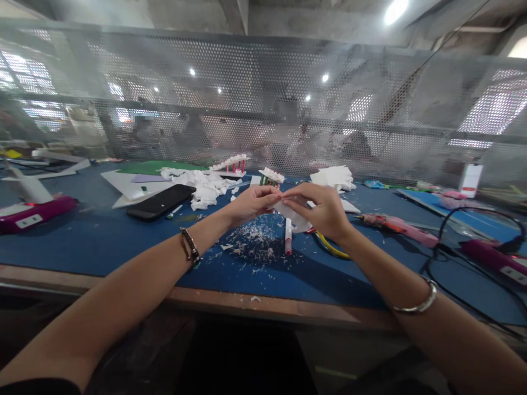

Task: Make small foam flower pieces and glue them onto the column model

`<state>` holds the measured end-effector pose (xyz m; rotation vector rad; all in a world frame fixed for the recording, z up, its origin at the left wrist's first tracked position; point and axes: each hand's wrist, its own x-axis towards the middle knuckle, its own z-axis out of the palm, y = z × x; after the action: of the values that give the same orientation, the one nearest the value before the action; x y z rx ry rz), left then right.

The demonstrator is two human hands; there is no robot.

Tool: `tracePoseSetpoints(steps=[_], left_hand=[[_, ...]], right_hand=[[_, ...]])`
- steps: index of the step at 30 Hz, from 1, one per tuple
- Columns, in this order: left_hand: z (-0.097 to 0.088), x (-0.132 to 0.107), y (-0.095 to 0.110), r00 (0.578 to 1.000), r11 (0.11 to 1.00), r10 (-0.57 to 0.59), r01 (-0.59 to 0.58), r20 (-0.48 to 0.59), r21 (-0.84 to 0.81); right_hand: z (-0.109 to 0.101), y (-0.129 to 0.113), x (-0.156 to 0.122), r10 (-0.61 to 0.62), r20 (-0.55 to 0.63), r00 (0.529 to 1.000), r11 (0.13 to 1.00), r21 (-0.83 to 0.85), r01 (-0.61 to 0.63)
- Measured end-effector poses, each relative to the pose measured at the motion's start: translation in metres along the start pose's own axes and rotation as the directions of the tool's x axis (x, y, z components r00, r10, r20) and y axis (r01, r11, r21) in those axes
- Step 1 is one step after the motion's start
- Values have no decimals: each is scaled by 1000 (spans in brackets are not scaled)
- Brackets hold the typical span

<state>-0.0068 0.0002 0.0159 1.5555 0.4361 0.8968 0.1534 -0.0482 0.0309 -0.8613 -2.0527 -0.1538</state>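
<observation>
Both hands meet just above the marker (pixel 288 237), which lies on the blue bench (pixel 102 236) with its long axis running away from the person and its red end nearest them. The left hand (pixel 254 203) and right hand (pixel 325 211) hold a white piece (pixel 295 216) between them. It hangs in the air over the marker's far end, not touching the bench.

The piece is a thin, crumpled sheet. Its long axis runs across the view, roughly at right angles to the marker. Its left end is up at the left fingers (pixel 272 192), and its right end dips lower, under the right palm. The left thumb and fingertips pinch the upper left edge. The right fingers are curled down and closed on the top edge, knuckles up.

Left of the marker, touching it, is a scatter of white shavings (pixel 255 241). Well to its left lies a black phone (pixel 161 201), screen dark. Right of the marker a yellow loop (pixel 329 248) shows from beneath the right wrist, and farther right lie a pink glue gun (pixel 397 226) and a black cable (pixel 453 263). Beyond the marker rises a mesh screen (pixel 263 109). The left wrist wears a dark bracelet (pixel 190 245), the right a silver bangle (pixel 416 304).
</observation>
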Motion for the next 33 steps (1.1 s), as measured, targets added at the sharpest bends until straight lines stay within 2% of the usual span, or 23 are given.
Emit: tracePoseSetpoints(steps=[4,10,13,17,26,33], left_hand=[[0,0,0,999,999,-8,7,-31,-49],[1,1,1,999,998,-7,4,-47,-59],[1,0,2,998,1000,0,-2,-60,-31],[0,-1,3,999,1000,11,-10,-50,28],[-1,1,0,998,993,70,-69,-8,96],[0,0,1,992,976,123,-123,8,178]], right_hand=[[2,1,-2,34,-17,999,999,0,-34],[10,-1,-5,176,-82,981,972,173,-160],[11,-2,-5,207,-80,975,962,196,-188],[8,-5,-3,161,-78,984,982,112,-152],[5,-6,-3,-66,-102,993,992,-118,53],[1,-6,0,-124,-48,991,967,-231,110]])
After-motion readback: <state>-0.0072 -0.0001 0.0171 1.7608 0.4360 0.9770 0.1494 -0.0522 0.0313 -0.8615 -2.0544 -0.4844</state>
